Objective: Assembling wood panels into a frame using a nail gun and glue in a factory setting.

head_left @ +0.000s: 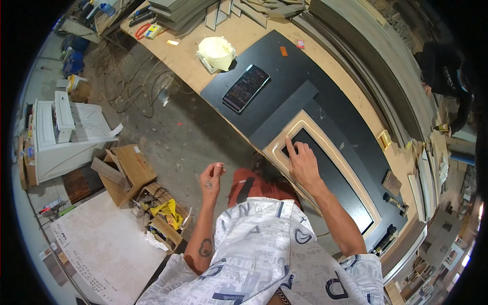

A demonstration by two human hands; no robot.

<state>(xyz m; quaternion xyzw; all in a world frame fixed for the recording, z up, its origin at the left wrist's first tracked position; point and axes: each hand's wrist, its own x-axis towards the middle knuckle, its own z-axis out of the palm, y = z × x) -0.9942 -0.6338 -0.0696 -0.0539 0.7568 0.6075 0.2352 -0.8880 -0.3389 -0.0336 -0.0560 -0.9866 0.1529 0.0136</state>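
Note:
A wooden frame (347,161) with rounded far corners and a pale groove lies on a dark board (264,61) on the workbench. Dark surface shows through its opening. My right hand (304,161) rests over the frame's near-left end, index finger stretched onto the wood and the other fingers loosely bent; I see nothing held in it. My left hand (210,179) is raised off the bench, left of my knees, its fingers curled against the thumb. Whatever may sit between those fingertips is too small to make out.
A phone (246,88) and a cream-coloured tub (216,54) stand farther along the bench. Long grey strips (363,66) are stacked at the far side. Clamps (394,202) lie at right. Cardboard boxes (127,170) and a white cabinet (71,134) are at left. Another person (445,76) is at far right.

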